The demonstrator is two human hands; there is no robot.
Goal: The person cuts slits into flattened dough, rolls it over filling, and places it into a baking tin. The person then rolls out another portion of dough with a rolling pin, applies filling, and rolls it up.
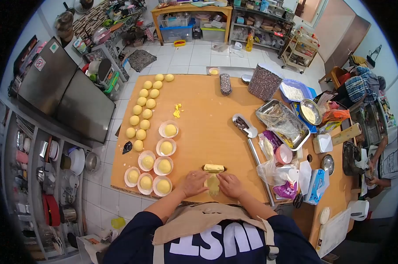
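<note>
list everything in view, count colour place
dough balls: 15 loose, yellow, table's left
paper cups: 7, white, left, each holding a ball
dough strip: 1, yellow, between hands, far end rolled
metal tray: 1, silver, table's right
basin: 1, blue, table's far right
scissors: 1 pair, black, near right
table: 1, brown, centre
fridge: 1, grey, left
other clutter: uncounted, mixed, right table, shelves
co-worker: 1, grey top, right edge
left hand: 1, bare, strip's left
right hand: 1, bare, strip's right

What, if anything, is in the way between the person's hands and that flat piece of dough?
Nothing visible. The left hand and right hand are at either side of the flat dough; the paper cups stand apart, to the left.
</note>
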